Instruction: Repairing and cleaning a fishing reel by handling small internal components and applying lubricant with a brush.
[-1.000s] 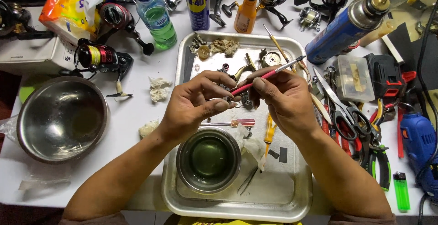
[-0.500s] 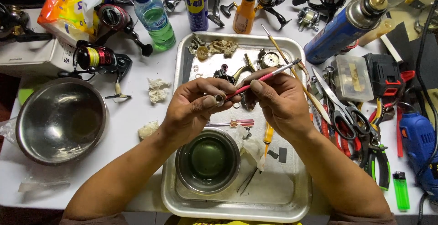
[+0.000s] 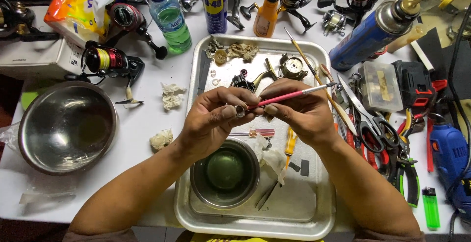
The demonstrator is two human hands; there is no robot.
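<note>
My left hand (image 3: 216, 117) pinches a small silver ring-shaped metal part (image 3: 240, 110) between thumb and fingers. In my right hand (image 3: 299, 112) I grip a thin red-handled brush (image 3: 289, 95), its tip set at the small part. Both hands hover over a steel tray (image 3: 314, 212). Just below them in the tray stands a small steel bowl (image 3: 224, 172) with greenish liquid. Dismantled fishing reel parts (image 3: 255, 77) lie in the tray's far half, partly hidden by my hands.
A large steel bowl (image 3: 66, 127) sits at left, fishing reels (image 3: 110, 60) and a green-liquid bottle (image 3: 170, 17) behind it. Spray can (image 3: 213, 4), orange bottle (image 3: 267, 11) and blue gas canister (image 3: 368, 36) stand at back. Scissors (image 3: 368, 117), pliers, a blue drill (image 3: 449, 156) and green lighter (image 3: 431, 207) crowd the right.
My hands have stayed together over the tray; the brush shifted slightly against the small part.
</note>
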